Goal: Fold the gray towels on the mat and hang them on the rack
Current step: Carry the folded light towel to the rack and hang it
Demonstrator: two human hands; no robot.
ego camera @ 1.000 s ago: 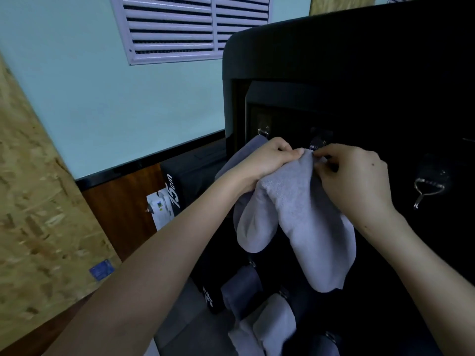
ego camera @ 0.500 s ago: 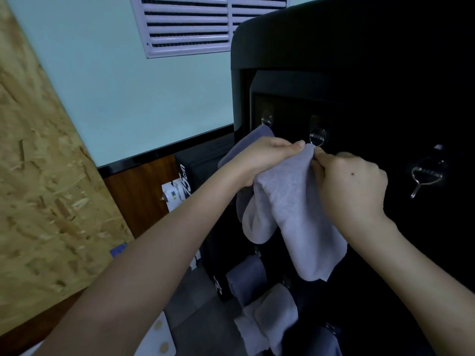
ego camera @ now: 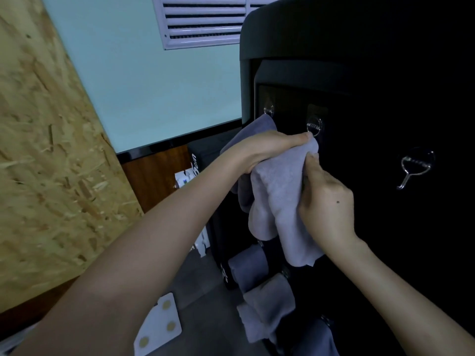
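Note:
A folded gray towel (ego camera: 280,201) hangs from both my hands in front of the black rack (ego camera: 385,73). My left hand (ego camera: 267,147) grips its top edge, fingertips right below a round metal hook (ego camera: 314,125). My right hand (ego camera: 326,201) pinches the towel's right side just under that top corner. Behind my left hand another gray towel (ego camera: 254,127) hangs from the hook to the left (ego camera: 268,109). Lower on the rack hang more gray towels (ego camera: 267,304). An empty metal hook (ego camera: 413,167) sticks out to the right.
A pale blue wall with a white vent (ego camera: 205,19) lies behind the rack. An OSB board (ego camera: 38,163) leans at the left. A white plate with round pads (ego camera: 159,327) lies on the gray floor, and a black box (ego camera: 198,160) stands by the rack.
The towel's top corner has risen toward the middle hook. My right hand slid down from the top edge to the towel's side. The view shifted closer to the rack.

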